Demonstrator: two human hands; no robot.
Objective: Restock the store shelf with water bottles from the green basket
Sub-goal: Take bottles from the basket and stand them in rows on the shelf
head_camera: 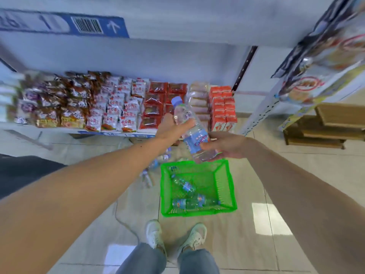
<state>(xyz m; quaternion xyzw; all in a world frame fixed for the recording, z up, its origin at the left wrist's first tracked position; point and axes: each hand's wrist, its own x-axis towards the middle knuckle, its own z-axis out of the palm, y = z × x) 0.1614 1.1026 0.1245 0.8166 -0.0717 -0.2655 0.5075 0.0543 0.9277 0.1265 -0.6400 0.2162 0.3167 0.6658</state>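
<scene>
A clear water bottle (pixel 192 128) with a blue cap and blue label is held tilted above the green basket (pixel 227 186). My left hand (pixel 172 126) grips its upper part below the cap. My right hand (pixel 225 145) holds its lower end by the label. The basket stands on the floor in front of my feet with three more water bottles (pixel 189 196) lying in it. Several other bottles (pixel 156 167) stand on the floor level under the shelf, left of the basket and partly hidden by my left arm.
The low shelf (pixel 59 129) ahead is packed with snack bags and red cartons (pixel 223 107). A second rack (pixel 262 109) with hanging packets stands at the right, with stacked cardboard (pixel 327 125) beyond it. A thin cable (pixel 122 218) runs over the tiled floor.
</scene>
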